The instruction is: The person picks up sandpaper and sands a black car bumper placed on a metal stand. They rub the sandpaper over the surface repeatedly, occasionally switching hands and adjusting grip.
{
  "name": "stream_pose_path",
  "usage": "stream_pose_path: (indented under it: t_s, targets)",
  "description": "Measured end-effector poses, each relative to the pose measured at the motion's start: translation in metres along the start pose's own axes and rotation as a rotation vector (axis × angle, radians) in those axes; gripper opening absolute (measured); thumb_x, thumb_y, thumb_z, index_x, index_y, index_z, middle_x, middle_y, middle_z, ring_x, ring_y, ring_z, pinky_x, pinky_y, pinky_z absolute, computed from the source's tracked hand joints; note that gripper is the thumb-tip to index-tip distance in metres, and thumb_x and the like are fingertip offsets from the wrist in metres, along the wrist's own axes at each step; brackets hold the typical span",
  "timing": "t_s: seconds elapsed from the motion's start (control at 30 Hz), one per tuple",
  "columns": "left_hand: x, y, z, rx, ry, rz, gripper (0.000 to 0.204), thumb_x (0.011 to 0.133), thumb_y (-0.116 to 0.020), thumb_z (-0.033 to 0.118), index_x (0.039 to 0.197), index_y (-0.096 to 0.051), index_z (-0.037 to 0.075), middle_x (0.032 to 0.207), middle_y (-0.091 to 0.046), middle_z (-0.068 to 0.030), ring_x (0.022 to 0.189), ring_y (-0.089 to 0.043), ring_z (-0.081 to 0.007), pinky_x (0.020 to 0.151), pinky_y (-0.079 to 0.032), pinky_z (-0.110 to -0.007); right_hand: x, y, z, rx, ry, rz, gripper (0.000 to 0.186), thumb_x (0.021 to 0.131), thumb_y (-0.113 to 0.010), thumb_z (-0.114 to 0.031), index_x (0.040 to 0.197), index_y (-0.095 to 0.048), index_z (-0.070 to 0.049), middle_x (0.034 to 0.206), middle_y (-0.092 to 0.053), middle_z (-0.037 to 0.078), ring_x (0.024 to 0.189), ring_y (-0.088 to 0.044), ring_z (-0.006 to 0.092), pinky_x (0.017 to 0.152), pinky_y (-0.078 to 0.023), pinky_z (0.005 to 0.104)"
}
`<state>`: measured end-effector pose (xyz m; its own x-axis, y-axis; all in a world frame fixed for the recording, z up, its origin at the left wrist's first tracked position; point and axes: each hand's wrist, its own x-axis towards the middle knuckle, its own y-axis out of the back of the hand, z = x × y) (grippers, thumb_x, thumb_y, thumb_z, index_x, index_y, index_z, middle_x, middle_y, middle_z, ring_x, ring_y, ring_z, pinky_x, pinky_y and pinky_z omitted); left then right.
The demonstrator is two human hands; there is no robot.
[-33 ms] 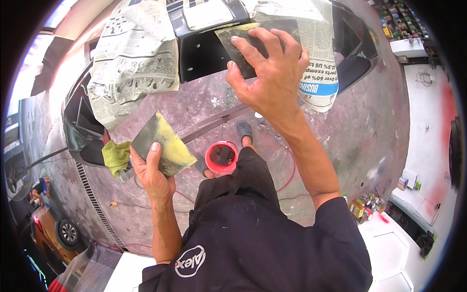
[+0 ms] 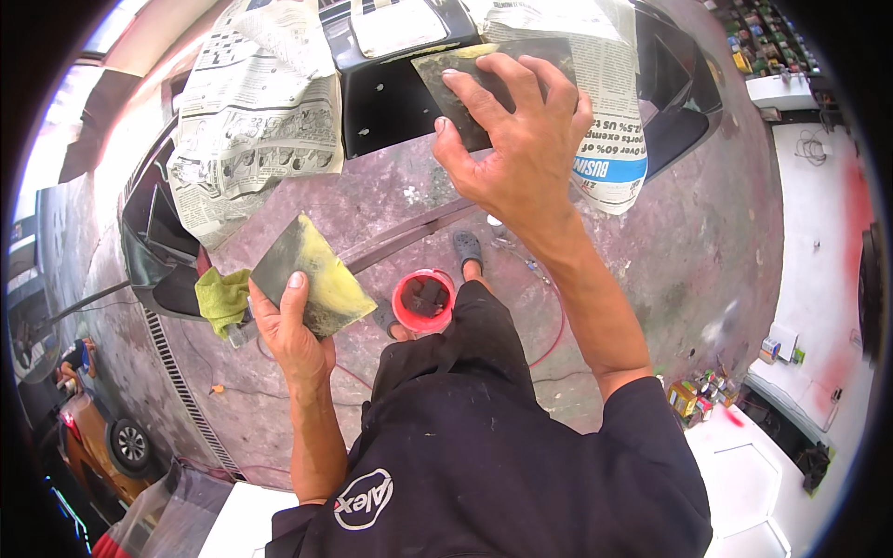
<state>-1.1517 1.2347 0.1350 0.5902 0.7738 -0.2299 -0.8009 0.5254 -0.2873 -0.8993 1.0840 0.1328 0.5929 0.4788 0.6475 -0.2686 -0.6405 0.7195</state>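
Note:
My left hand (image 2: 290, 339) grips a dark square board (image 2: 318, 272), its thumb on top. Yellow paste is smeared over the board's right half. Farther forward and to the right, my right hand (image 2: 516, 139) holds a thin dark spreader sheet (image 2: 463, 112), with yellow paste along its far edge. The fingers are bent over its face and the thumb lies by its left side. Behind that sheet is a glossy black car body part (image 2: 381, 107); whether they touch, I cannot tell. The sheet's underside is hidden.
Newspaper sheets (image 2: 256, 139) cover parts of the black piece on both sides. A yellow-green cloth (image 2: 220, 299) hangs at its left end. By my feet stands a pink-red bucket (image 2: 421, 325) with dark pieces inside. A thin red hose (image 2: 561, 325) lies on the stained floor.

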Motion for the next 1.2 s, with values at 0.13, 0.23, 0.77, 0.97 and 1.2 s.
stream_pose_path:
  t_s: [0.13, 0.23, 0.77, 0.97, 1.2]
  targets:
    - [0.004, -0.001, -0.003, -0.004, -0.016, -0.006, 0.038, 0.103, -0.065, 0.004, 0.140, -0.056, 0.002, 0.124, -0.069, -0.0095, 0.109, -0.071, -0.0181, 0.095, -0.061, -0.036, 0.005, -0.002, 0.000, 0.012, 0.019, 0.034, 0.044, 0.079, -0.084, -0.033, 0.122, -0.081, -0.025, 0.135, -0.064, -0.001, 0.133, -0.048, 0.0301, 0.108, -0.032, 0.0591]
    - [0.004, 0.000, -0.004, -0.009, -0.012, -0.007, 0.037, 0.103, -0.064, 0.004, 0.140, -0.056, 0.002, 0.124, -0.069, -0.0093, 0.108, -0.071, -0.0178, 0.095, -0.060, -0.036, 0.007, -0.005, 0.000, 0.006, 0.024, 0.035, 0.044, 0.079, -0.084, -0.033, 0.122, -0.081, -0.025, 0.136, -0.064, -0.001, 0.133, -0.048, 0.0301, 0.108, -0.032, 0.0591]
    - [0.013, -0.020, 0.005, -0.032, -0.052, -0.077, 0.044, 0.103, -0.064, 0.004, 0.145, -0.053, 0.000, 0.127, -0.069, -0.0106, 0.109, -0.070, -0.0182, 0.097, -0.059, -0.035, 0.004, -0.008, -0.004, 0.013, 0.020, 0.028, 0.043, 0.079, -0.084, -0.033, 0.121, -0.081, -0.025, 0.135, -0.063, -0.002, 0.133, -0.048, 0.0297, 0.107, -0.031, 0.0586]
    - [0.010, -0.019, 0.000, -0.023, -0.025, -0.078, 0.044, 0.103, -0.063, 0.003, 0.145, -0.053, 0.000, 0.128, -0.068, -0.0115, 0.111, -0.070, -0.0189, 0.096, -0.059, -0.036, 0.005, -0.005, -0.007, 0.019, 0.027, 0.043, 0.043, 0.079, -0.084, -0.032, 0.121, -0.081, -0.025, 0.135, -0.063, -0.002, 0.133, -0.048, 0.0297, 0.107, -0.032, 0.0592]
    - [0.007, -0.010, -0.006, -0.034, -0.030, -0.057, 0.040, 0.104, -0.061, 0.004, 0.143, -0.054, 0.000, 0.125, -0.069, -0.0108, 0.109, -0.071, -0.0190, 0.096, -0.060, -0.036, 0.004, -0.013, -0.005, 0.043, 0.024, 0.016, 0.039, 0.081, -0.081, -0.034, 0.118, -0.080, -0.024, 0.140, -0.058, 0.001, 0.136, -0.044, 0.0335, 0.105, -0.029, 0.0726]
